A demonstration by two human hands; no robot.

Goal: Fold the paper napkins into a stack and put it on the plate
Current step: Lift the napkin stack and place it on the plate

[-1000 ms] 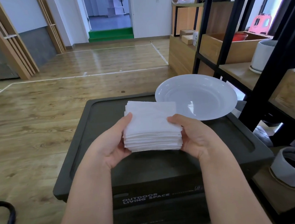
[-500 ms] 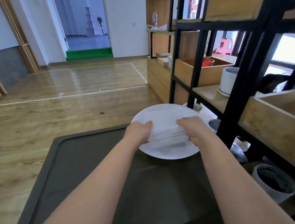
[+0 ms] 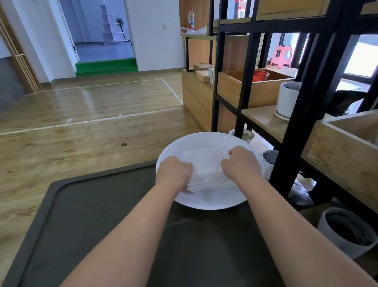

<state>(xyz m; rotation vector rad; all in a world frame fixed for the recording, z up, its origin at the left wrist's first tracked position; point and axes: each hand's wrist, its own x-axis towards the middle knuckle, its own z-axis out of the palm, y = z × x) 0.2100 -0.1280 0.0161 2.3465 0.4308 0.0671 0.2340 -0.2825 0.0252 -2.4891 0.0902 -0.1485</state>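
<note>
- The stack of paper napkins (image 3: 205, 175) is seen inside the white plate (image 3: 210, 201), near its middle, with its layered near edge turned toward the camera.
- The stack is gripped from both sides: the left hand (image 3: 173, 173) is closed on its left end and the right hand (image 3: 241, 163) on its right end.
- The fingers of both hands are curled over the top sheet, so that only the strip between them is left uncovered.
- Whether the bottom of the stack is resting on the plate or is held just above it cannot be told, since the underside is hidden.
- The plate is placed at the far right corner of a dark desk (image 3: 87, 219) with a raised rim; part of the plate overhangs that far edge.
- Both bare forearms are stretched forward across the desk toward the plate.
- A black-framed shelf unit (image 3: 294, 112) with wooden boards is stood just to the right of the desk.
- White pots are kept on it: one (image 3: 287, 100) on a middle board, another (image 3: 344, 230), filled with dark matter, lower down near the floor.
- A wooden floor (image 3: 70, 141) marked with white lines is spread beyond the desk.
- At the far wall a green step (image 3: 106, 67) is set below an open doorway.
</note>
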